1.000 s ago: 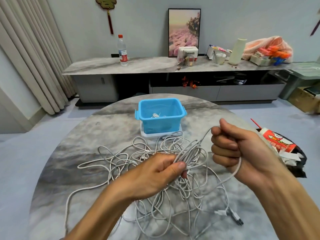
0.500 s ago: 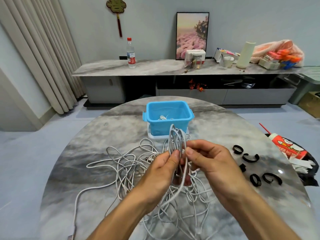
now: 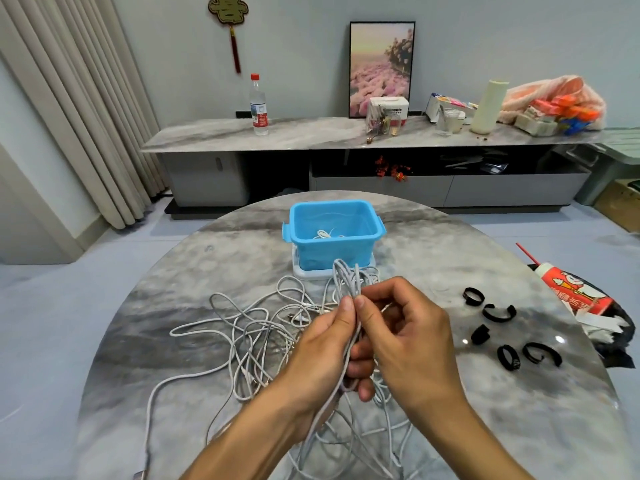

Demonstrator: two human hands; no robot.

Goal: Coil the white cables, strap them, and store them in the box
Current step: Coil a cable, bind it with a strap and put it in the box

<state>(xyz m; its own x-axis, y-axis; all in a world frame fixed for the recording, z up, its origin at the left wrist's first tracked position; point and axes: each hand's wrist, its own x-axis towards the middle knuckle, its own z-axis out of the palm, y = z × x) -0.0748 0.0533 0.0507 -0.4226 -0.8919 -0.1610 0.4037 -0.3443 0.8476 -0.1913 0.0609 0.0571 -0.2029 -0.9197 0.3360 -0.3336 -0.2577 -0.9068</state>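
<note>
1. The left hand (image 3: 325, 344) and the right hand (image 3: 405, 337) are both pinching the coiled white cable (image 3: 348, 282) above the table (image 3: 207, 271), near the blue box (image 3: 334, 233).
2. The loops may be slipping apart, because the grip is narrow.
3. The loose cables (image 3: 252, 327) below may be snagging the trailing end.
4. The black straps (image 3: 498, 313) are lying apart at the right, so reaching means a one-handed hold.

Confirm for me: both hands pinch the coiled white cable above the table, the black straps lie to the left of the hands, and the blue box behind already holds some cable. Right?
Not quite. In the head view the black straps lie to the right of the hands, not the left. The rest holds: left hand and right hand pinch the coiled white cable, and the blue box already holds some cable.
</note>
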